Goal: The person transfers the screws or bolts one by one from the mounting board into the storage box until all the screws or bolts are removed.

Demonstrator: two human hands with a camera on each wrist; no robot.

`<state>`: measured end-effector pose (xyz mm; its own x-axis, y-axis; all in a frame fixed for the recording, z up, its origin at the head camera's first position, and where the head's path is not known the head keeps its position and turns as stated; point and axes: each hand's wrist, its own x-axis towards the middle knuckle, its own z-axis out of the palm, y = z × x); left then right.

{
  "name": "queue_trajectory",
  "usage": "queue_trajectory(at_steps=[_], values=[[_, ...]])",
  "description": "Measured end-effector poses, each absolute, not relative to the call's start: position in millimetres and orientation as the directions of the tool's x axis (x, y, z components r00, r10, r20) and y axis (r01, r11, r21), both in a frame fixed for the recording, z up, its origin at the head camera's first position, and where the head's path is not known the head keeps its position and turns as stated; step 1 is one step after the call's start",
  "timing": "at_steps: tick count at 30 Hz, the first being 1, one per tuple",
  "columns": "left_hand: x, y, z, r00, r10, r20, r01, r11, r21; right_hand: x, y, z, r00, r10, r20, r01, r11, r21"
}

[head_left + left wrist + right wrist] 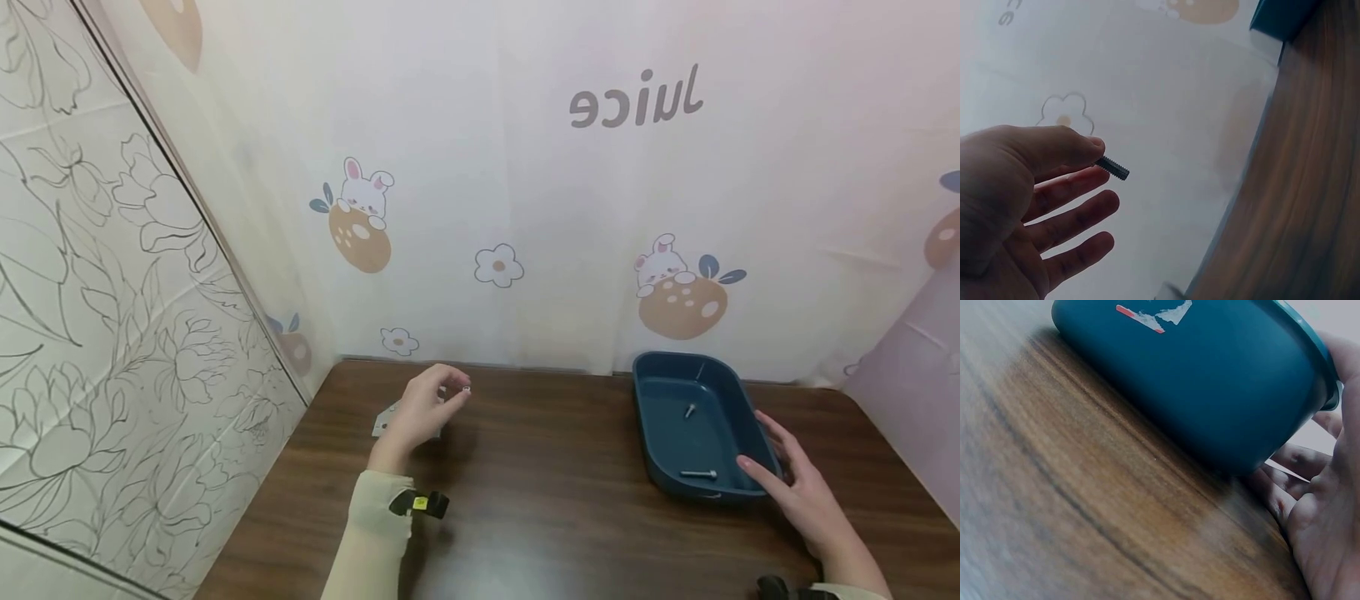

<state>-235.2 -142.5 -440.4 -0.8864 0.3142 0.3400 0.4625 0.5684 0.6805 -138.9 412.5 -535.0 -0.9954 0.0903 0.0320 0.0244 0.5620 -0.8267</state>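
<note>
Wide tabletop (pixel 540 475) between screw (pixel 1114 168) and tray (pixel 701 442)

My left hand (pixel 425 408) pinches, thumb (pixel 1063 147) to forefinger (pixel 452 374), other fingers (pixel 1080 218) parted; my right hand (pixel 801 487) grips, thumb opposite its fingers.
</note>
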Motion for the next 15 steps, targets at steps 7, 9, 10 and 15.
queue_trajectory(at_steps=[7,9,10,15], values=[[-241,-115,-431,-0.88,0.348,0.322,0.471,0.557,0.685,-140,413,-536,-0.996,0.088,0.033,0.021,0.552,-0.834],[-243,-107,-429,-0.875,0.361,0.321,0.479,0.559,0.677,-139,413,-536,-0.996,0.087,0.033,0.021,0.554,-0.833],[-243,-104,-429,-0.875,0.366,0.317,0.479,0.558,0.678,-139,413,-536,-0.996,0.086,0.033,0.02,0.554,-0.832],[-248,-86,-426,-0.871,0.384,0.307,0.483,0.548,0.683,-138,413,-536,-0.996,0.083,0.033,0.018,0.555,-0.832]])
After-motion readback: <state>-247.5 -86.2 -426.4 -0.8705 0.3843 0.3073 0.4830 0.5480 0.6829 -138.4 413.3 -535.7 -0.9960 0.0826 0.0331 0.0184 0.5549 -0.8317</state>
